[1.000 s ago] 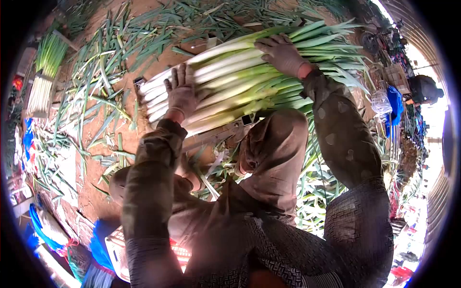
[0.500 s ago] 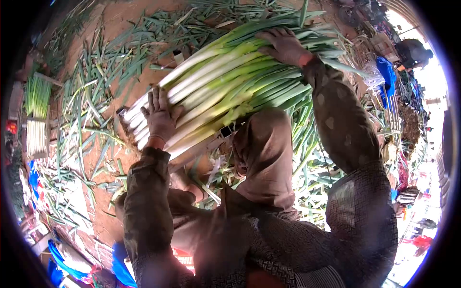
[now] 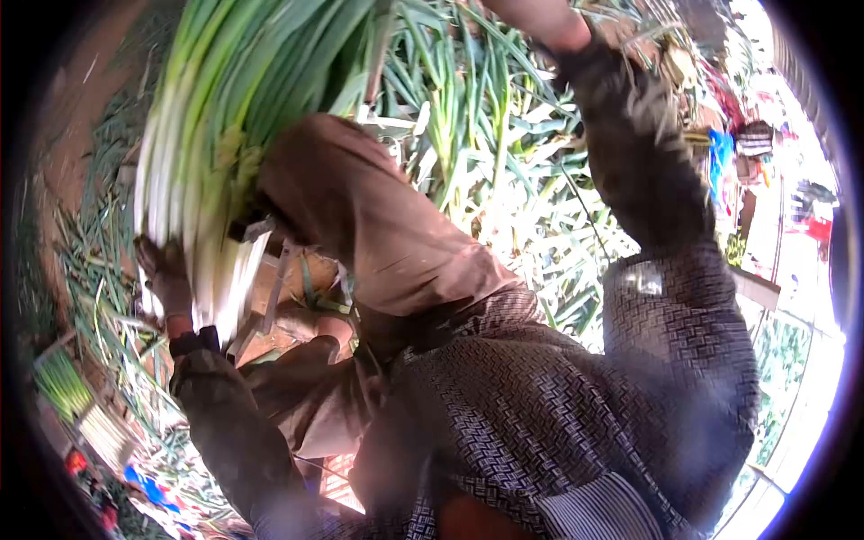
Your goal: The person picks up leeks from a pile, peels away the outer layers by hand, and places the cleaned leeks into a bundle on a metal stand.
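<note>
A thick layer of long green onions (image 3: 193, 171), white stalks toward me and green leaves away, lies at the left side of the view. My left hand (image 3: 165, 277) rests on the white stalks near their lower ends, its fingers apart and laid flat. At the top edge, to the right, only the wrist and part of my right hand (image 3: 540, 20) show; the fingers are cut off by the frame. Below that arm are loose onion leaves (image 3: 504, 117) on the ground. My bent knee (image 3: 315, 153) is beside the onion layer.
Trimmed leaves (image 3: 103, 306) litter the ground on the left. A bundle of green onions (image 3: 67, 387) stands at the lower left, near a blue item (image 3: 153, 489). A dark frame piece (image 3: 256, 227) juts out beside my knee. Coloured goods (image 3: 720, 157) lie at the far right.
My view has turned right, so the onions now appear farther left and more upright. My right hand has left the green leaves and reached away to the right; my left hand stays on the stalks.
</note>
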`<state>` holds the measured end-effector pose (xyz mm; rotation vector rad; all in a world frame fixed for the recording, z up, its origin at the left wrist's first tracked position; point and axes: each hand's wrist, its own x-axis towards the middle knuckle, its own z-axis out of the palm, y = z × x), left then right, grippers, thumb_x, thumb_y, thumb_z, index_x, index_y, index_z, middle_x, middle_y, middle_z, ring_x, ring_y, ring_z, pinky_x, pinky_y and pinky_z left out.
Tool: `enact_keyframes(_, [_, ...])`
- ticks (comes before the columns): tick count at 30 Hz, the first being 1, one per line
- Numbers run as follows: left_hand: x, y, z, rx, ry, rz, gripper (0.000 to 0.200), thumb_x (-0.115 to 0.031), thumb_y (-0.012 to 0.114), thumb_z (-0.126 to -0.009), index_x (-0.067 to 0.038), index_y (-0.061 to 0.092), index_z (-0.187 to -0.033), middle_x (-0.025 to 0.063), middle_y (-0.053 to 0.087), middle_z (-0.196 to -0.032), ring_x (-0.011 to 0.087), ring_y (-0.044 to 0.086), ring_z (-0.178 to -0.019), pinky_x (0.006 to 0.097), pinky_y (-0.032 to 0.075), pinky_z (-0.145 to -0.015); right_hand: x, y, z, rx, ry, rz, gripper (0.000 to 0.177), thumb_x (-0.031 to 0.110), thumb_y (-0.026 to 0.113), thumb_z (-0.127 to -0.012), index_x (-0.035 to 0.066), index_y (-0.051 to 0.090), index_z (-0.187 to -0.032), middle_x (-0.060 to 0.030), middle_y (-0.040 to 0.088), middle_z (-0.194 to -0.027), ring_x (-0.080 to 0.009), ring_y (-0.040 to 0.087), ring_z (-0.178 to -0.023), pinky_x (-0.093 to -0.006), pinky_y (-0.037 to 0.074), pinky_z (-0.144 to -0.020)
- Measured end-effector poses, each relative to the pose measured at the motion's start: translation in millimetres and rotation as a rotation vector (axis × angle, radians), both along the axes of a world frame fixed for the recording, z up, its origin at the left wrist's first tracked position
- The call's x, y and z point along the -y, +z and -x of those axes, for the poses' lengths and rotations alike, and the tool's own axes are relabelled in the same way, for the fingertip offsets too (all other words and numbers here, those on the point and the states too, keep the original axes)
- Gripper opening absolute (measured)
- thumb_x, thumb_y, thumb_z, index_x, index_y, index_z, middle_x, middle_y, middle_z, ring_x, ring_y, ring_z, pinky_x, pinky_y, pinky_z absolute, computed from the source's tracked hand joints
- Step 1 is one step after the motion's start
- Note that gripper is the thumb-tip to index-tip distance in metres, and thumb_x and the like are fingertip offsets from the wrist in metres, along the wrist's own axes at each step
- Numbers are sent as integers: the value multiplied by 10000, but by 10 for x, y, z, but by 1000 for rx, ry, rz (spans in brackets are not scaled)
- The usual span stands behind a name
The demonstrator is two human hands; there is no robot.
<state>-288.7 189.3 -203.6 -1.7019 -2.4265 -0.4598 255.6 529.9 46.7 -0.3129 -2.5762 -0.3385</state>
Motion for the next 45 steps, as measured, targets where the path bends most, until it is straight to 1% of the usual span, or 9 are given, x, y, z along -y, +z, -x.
enact_keyframes(3, [17, -16, 131, 0, -99, -37, 642, -331, 523, -991, -26, 270, -1497, 232, 313, -1522, 378, 288, -1417, 450, 272, -1138, 128, -1474, -1715, 422, -632, -44, 183, 117, 642, -854, 154, 698, -1024, -21, 664, -885, -152, 655, -759, -288, 540, -604])
enact_keyframes(6, [11, 207, -27, 119, -133, -28, 566, -239, 468, -1030, -9, 253, -1500, 228, 289, -1536, 338, 251, -1438, 410, 209, -1179, 1040, -3329, -2924, 472, -788, 699, 136, 197, 594, -911, 187, 715, -972, -21, 653, -753, -163, 672, -667, -301, 539, -532])
enact_keyframes(15, [-139, 555, -390, 795, 250, -8, 662, -340, 411, -1011, -27, 156, -1537, 178, 217, -1575, 290, 238, -1440, 379, 200, -1175, 2542, -4660, -2027, -82, -1669, 1396, 607, 479, 721, -777, -12, 619, -1117, -242, 676, -996, -386, 657, -938, -448, 504, -825])
enact_keyframes(21, [-94, 556, -364, 816, 260, 12, 605, -322, 384, -1045, -149, 126, -1565, 94, 157, -1606, 257, 187, -1458, 386, 188, -1174, 2506, -3978, -1854, -679, -1445, 1282, 292, 218, 623, -840, -4, 521, -999, -207, 594, -784, -357, 595, -728, -498, 476, -706])
enact_keyframes(22, [-83, 538, -336, 778, 249, 21, 605, -320, 389, -1044, -153, 129, -1565, 93, 155, -1607, 254, 187, -1458, 385, 181, -1176, 2618, -4265, -1905, 1, -1330, 1018, 293, 219, 631, -837, -8, 508, -977, -191, 579, -776, -326, 574, -707, -489, 470, -692])
enact_keyframes(24, [1, 385, -74, 778, 238, -4, 602, -310, 397, -1043, -154, 138, -1564, 91, 155, -1609, 249, 189, -1459, 382, 174, -1177, 2962, -4711, -1891, 214, -1146, 951, 326, 219, 657, -826, -19, 488, -971, -190, 580, -806, -318, 580, -720, -483, 472, -687])
enact_keyframes(25, [34, 253, 93, 818, 239, -44, 600, -302, 402, -1042, -153, 144, -1562, 89, 158, -1609, 246, 193, -1458, 380, 172, -1177, 3145, -4677, -1737, -213, -1123, 1171, 356, 220, 674, -817, -28, 481, -986, -205, 597, -844, -342, 608, -753, -485, 479, -695])
enact_keyframes(34, [-97, 505, -369, 801, 259, -49, 592, -281, 407, -1036, -130, 165, -1555, 89, 185, -1603, 247, 218, -1449, 379, 184, -1171, 2853, -4256, -1334, -11, -1466, 1550, 478, 274, 777, -720, 2, 568, -1054, -256, 654, -938, -431, 642, -867, -478, 517, -764])
enact_keyframes(45, [-69, 181, 30, 800, 191, -83, 593, -265, 402, -1033, -102, 164, -1552, 104, 196, -1596, 252, 238, -1437, 387, 211, -1163, 2230, -1717, -2465, -1240, -731, 1901, 373, 201, 691, -798, -31, 599, -1074, -40, 590, -798, -137, 550, -668, -264, 488, -632])
